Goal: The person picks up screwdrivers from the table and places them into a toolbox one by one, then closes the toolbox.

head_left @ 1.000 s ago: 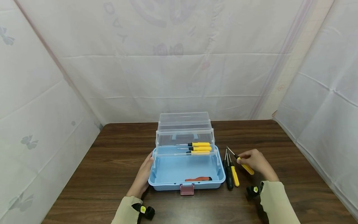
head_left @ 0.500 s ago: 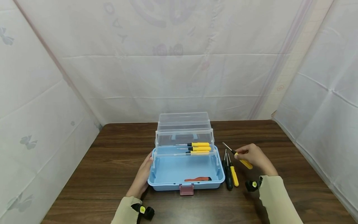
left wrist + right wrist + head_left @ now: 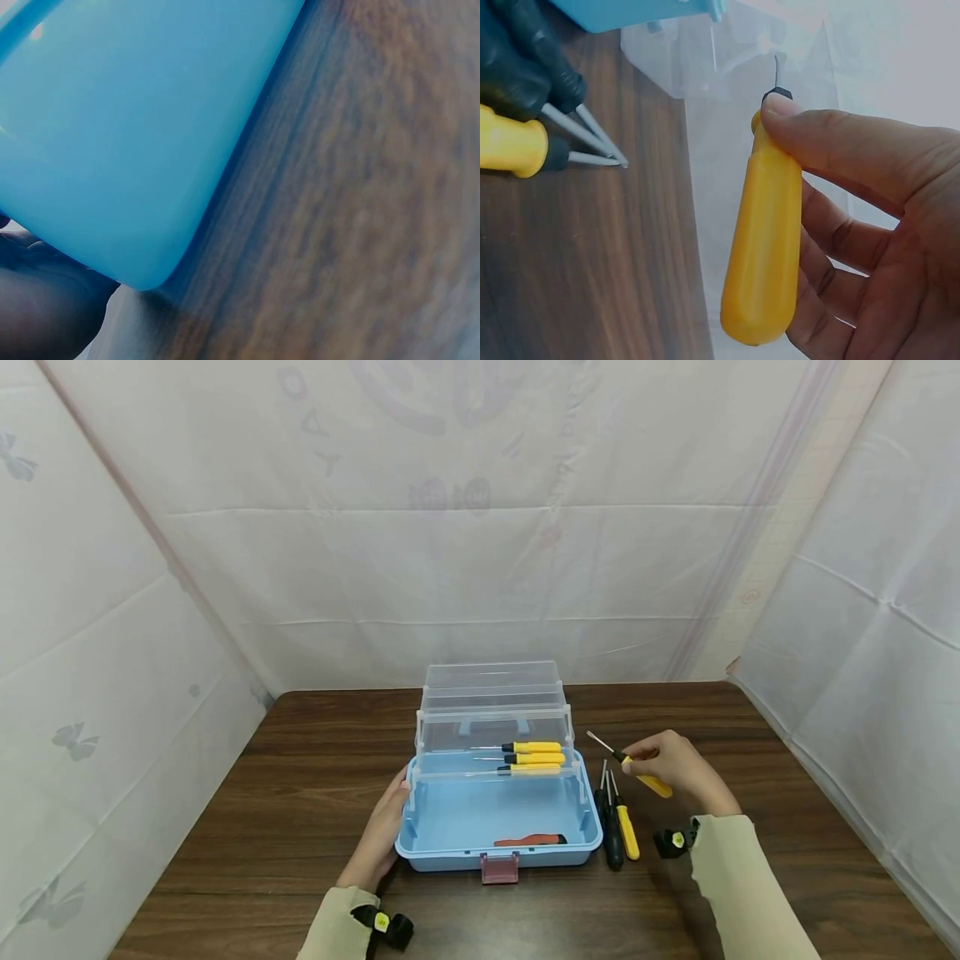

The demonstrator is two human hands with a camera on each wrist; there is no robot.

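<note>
A blue toolbox (image 3: 450,814) stands open on the wooden table (image 3: 300,827), its clear tiered trays raised behind. Three yellow-handled screwdrivers (image 3: 534,758) lie in the clear tray. An orange-and-black tool (image 3: 532,840) lies in the blue base. My left hand (image 3: 386,827) rests against the box's left side, and the blue wall (image 3: 127,135) fills the left wrist view. My right hand (image 3: 671,764) holds a yellow-handled screwdriver (image 3: 647,781) (image 3: 769,240) above the table, right of the box, shaft pointing up-left. Below it a black screwdriver (image 3: 611,831) and a yellow one (image 3: 627,837) lie side by side.
White cloth walls close in the table at the back and both sides. Black wrist-mounted cameras (image 3: 671,842) (image 3: 386,927) sit at each sleeve cuff. A dark red latch (image 3: 501,867) hangs at the box's front.
My right hand has lifted the yellow screwdriver off the table and carried it up and to the left, toward the box's clear tray. The left hand has stayed on the box.
</note>
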